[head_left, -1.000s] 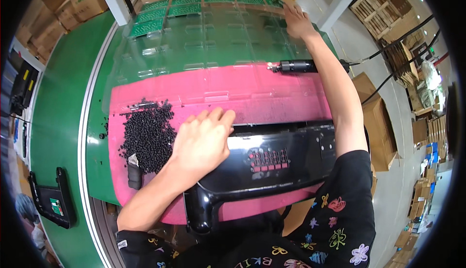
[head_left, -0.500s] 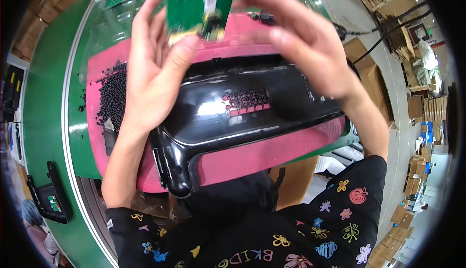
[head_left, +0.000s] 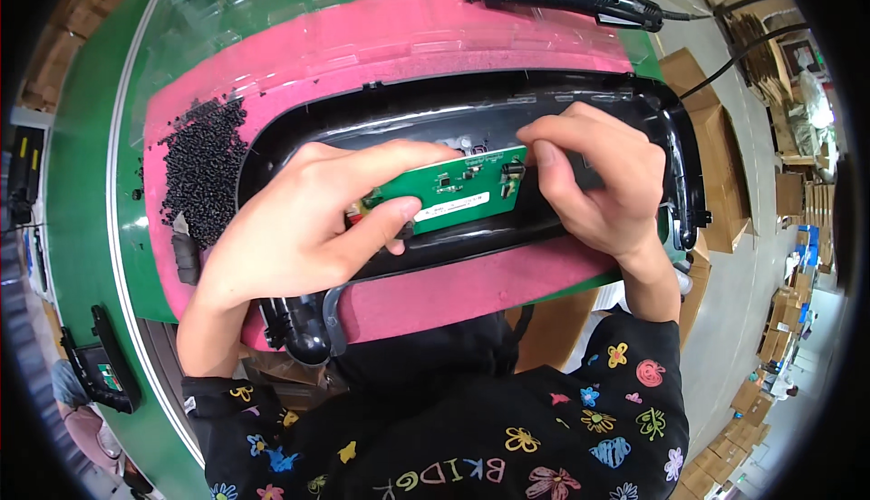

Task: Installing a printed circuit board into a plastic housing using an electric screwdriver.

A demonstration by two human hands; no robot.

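My left hand [head_left: 299, 215] grips a green circuit board [head_left: 458, 194] by its left end, with the thumb on the near face. The board is tilted above the black plastic housing [head_left: 399, 118], and a white label strip runs along its face. My right hand [head_left: 603, 178] is at the board's right corner, thumb and forefinger drawn together and the other fingers curled. Whether anything small sits in that pinch is hidden. The housing lies with its hollow side up on a pink mat [head_left: 435, 296]; the board and my hands cover much of its inside.
A heap of small black screws [head_left: 201, 169] lies left on the mat. Across the back, a black electric screwdriver [head_left: 571, 0] rests by a clear plastic tray [head_left: 335, 38]. Another black housing [head_left: 100, 360] is at the far left, near a seated person. Cardboard boxes [head_left: 725, 174] stand right.
The circuit board has come down from the top of the view to over the housing. Both hands came nearer, and my right hand's spread fingers have closed at the board's right corner.
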